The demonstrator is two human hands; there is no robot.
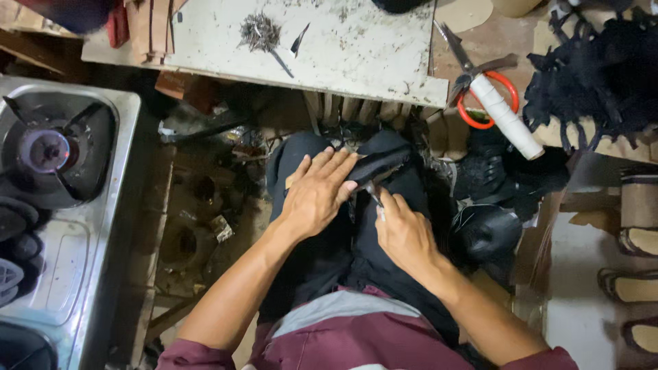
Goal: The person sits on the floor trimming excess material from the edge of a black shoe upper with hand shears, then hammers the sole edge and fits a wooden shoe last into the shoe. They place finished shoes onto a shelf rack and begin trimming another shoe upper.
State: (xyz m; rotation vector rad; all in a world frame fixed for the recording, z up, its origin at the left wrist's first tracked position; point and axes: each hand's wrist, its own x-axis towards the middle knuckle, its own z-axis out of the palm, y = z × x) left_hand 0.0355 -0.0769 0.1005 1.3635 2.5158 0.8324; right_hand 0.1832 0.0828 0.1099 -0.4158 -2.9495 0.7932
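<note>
A black shoe piece (378, 164) lies across my lap, on my dark trousers. My left hand (317, 193) lies flat over its left part, fingers stretched out and pressing it down. My right hand (403, 231) sits just below and to the right, fingers closed on a small thin metal tool (375, 194) whose tip touches the black piece. Most of the tool is hidden inside my fist.
A stained white work board (322, 41) with a pile of small nails (259, 31) lies ahead. Scissors with orange handles (476, 75) and a white roll (507, 116) lie at the right, beside black scraps (596, 75). A gas stove (62, 178) stands left; sandals (637, 233) at far right.
</note>
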